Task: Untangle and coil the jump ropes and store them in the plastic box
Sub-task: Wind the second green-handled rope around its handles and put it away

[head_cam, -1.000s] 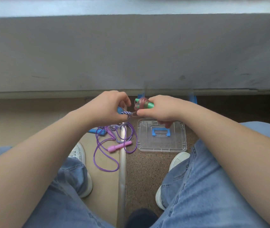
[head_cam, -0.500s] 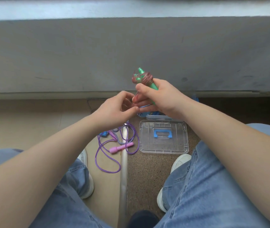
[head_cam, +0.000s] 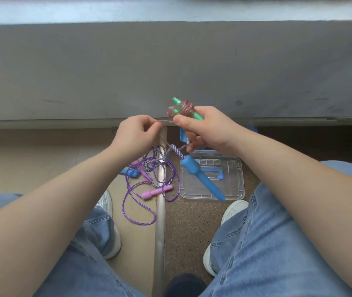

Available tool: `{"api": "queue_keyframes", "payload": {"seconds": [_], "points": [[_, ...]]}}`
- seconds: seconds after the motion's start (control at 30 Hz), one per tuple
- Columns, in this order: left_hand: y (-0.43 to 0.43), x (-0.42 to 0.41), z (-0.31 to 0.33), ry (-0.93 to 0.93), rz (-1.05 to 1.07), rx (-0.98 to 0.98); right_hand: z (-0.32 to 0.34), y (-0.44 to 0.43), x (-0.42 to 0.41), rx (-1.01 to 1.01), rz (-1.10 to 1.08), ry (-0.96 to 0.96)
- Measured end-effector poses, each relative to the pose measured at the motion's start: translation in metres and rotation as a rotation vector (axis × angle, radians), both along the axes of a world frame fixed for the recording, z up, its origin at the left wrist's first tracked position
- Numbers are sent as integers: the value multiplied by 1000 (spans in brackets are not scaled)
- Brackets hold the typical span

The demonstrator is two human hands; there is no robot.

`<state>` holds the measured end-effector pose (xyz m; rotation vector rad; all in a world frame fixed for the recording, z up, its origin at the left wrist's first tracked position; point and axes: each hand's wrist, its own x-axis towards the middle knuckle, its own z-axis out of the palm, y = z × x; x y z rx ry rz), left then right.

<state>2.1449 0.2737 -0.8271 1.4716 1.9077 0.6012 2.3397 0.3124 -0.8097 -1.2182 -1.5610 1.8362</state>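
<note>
My right hand point(head_cam: 208, 130) grips green jump rope handles point(head_cam: 184, 108) with a thin reddish cord wound around them. My left hand point(head_cam: 136, 136) pinches the loose end of that cord just left of the handles. A blue handle point(head_cam: 200, 177) on a purple-white braided rope point(head_cam: 176, 151) hangs below my right hand, over the clear lid. On the floor lies a tangle with a purple cord point(head_cam: 134, 202), a pink handle point(head_cam: 157, 192) and a second blue handle point(head_cam: 130, 172). The plastic box point(head_cam: 183, 136) sits mostly hidden behind my right hand.
A clear plastic lid point(head_cam: 234, 181) with a blue latch lies on the speckled floor between my feet. A metal floor strip point(head_cam: 160, 221) runs toward me. A grey wall point(head_cam: 170, 67) stands close ahead. My knees in jeans flank the work area.
My right hand has lifted the green handles up from in front of the box. My left hand shifted left and now pulls the cord taut. The blue handle has swung into sight over the lid.
</note>
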Motion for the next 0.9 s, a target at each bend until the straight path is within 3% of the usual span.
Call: {"api": "queue_keyframes", "payload": {"seconds": [0.1, 0.17, 0.4, 0.53, 0.73, 0.9], "points": [[0, 15, 8, -815, 280, -185, 0, 2, 2, 45, -33, -123], [0, 19, 11, -953, 295, -237, 1, 6, 3, 28, -72, -139], [-7, 17, 14, -481, -54, -274, 1, 11, 6, 55, -94, -151], [-11, 11, 9, -474, -235, -420, 0, 7, 6, 85, -61, -200], [-11, 5, 12, -518, -334, -620, 1, 4, 4, 238, -9, -286], [-9, -1, 11, -399, -489, -609, 1, 2, 3, 274, 81, -293]]}}
